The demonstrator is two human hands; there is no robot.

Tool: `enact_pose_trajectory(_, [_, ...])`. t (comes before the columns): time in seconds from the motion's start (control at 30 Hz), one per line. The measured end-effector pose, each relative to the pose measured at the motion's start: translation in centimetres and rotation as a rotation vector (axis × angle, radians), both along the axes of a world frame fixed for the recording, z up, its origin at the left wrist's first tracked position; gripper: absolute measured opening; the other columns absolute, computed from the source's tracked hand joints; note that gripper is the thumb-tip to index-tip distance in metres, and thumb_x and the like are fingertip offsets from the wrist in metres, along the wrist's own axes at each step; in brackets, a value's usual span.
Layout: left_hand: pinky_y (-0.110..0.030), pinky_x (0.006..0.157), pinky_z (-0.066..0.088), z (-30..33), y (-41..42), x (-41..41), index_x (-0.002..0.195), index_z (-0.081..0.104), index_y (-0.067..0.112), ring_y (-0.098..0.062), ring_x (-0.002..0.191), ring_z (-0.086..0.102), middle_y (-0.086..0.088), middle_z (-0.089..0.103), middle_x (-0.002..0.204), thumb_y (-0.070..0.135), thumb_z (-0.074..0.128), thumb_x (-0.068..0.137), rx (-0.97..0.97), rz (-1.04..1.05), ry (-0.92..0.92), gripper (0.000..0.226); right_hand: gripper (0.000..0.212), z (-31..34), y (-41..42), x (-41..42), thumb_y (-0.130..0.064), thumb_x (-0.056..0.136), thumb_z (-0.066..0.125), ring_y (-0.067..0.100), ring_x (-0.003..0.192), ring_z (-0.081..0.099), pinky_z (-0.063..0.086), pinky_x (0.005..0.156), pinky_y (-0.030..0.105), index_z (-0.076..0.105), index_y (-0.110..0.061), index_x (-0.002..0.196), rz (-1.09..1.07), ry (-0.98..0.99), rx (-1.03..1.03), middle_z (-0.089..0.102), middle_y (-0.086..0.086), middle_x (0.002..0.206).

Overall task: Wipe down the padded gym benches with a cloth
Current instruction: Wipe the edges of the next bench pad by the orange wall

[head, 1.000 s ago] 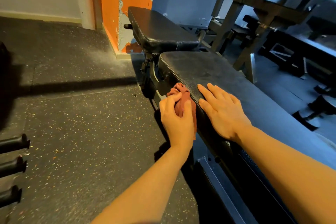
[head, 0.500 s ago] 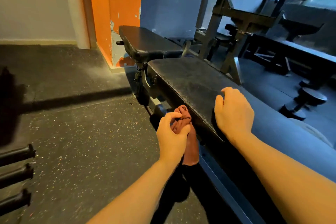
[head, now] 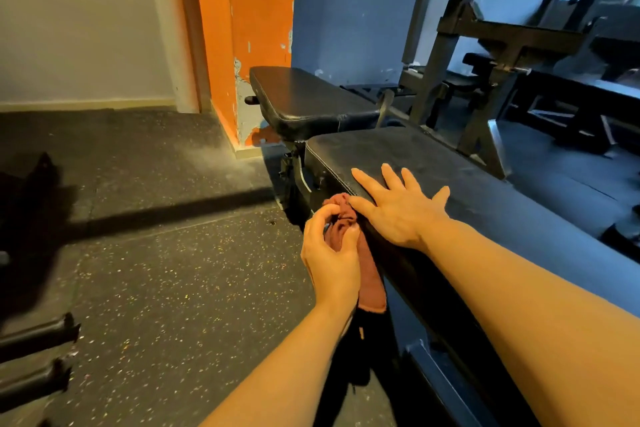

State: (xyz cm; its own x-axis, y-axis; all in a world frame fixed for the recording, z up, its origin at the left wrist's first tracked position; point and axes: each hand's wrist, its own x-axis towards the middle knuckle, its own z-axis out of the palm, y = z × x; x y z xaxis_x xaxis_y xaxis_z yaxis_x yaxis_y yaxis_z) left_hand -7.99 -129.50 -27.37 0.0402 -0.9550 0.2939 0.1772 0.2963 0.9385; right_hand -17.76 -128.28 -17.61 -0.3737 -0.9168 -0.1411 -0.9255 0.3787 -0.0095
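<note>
Since half a second ago, the right hand [head: 398, 208] is being flattened, fingers spread, on the padded bench [head: 433, 163]; the red cloth [head: 349, 236] is being gripped against the bench's side edge by the left hand [head: 330, 253].

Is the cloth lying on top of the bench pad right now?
No, the left hand grips the cloth against the side edge of the bench pad, below its top.

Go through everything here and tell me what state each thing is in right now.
Cloth: bunched, hanging down the pad's side.
Left hand: grips the cloth.
Right hand: flat on the near pad, fingers spread.
Near pad: level, scuffed and dusty.
Far pad: level, untouched.
</note>
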Motion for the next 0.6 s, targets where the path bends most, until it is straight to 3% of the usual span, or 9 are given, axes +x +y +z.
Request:
enact_pose_trajectory(0.13, [-0.037,0.097,0.048,1.0,-6.9,-0.4,0.102,0.064,0.019,-0.017,0.104,0.059,-0.006,0.063,0.112,0.0,0.069,0.082,0.087,0.091,0.005,0.028,0.063,-0.2,-3.0,-0.1,-0.076,0.089,0.012,0.028,0.148,-0.015,-0.007,0.107,0.074,-0.006,-0.057,0.146,-0.045,-0.025,-0.04,-0.013,-0.001,0.163])
enact_pose_trajectory(0.23, [-0.041,0.1,0.047,2.3,-10.9,-0.7,0.103,0.063,0.022,-0.018,0.108,0.059,-0.005,0.063,0.114,0.002,0.068,0.085,0.135,0.132,0.016,0.027,0.062,-0.3,-4.8,-0.6,-0.074,0.09,0.01,0.027,0.149,-0.013,-0.004,0.109,0.073,-0.005,-0.055,0.147,-0.055,-0.017,-0.049,-0.011,0.001,0.163])
enact_pose_trajectory(0.43, [-0.013,0.092,0.042,0.9,-7.2,0.4,0.103,0.065,0.027,0.004,0.104,0.057,0.005,0.063,0.11,0.001,0.072,0.082,-0.02,0.013,0.02,0.034,0.059,-0.4,-5.8,-1.3,-0.066,0.093,0.009,0.025,0.149,-0.012,-0.002,0.113,0.068,-0.009,-0.052,0.148,-0.032,0.022,-0.057,-0.01,0.004,0.163])
enact_pose_trajectory(0.5, [-0.018,0.093,0.043,1.5,-9.3,0.4,0.098,0.062,0.033,0.002,0.102,0.057,0.008,0.062,0.106,0.0,0.072,0.08,-0.058,0.041,-0.013,0.038,0.059,-0.2,-6.0,-1.4,-0.066,0.093,0.008,0.024,0.149,-0.012,-0.002,0.114,0.066,-0.009,-0.051,0.148,-0.021,0.018,-0.066,-0.009,0.004,0.163])
enact_pose_trajectory(0.6, [-0.032,0.099,0.046,2.5,-14.1,-0.2,0.1,0.065,0.023,-0.01,0.104,0.059,-0.001,0.064,0.11,0.001,0.07,0.082,0.068,0.08,-0.002,0.029,0.06,0.0,-6.4,-1.6,-0.065,0.092,0.007,0.024,0.15,-0.01,0.0,0.114,0.066,-0.008,-0.051,0.148,-0.006,0.03,-0.063,-0.007,0.004,0.163])
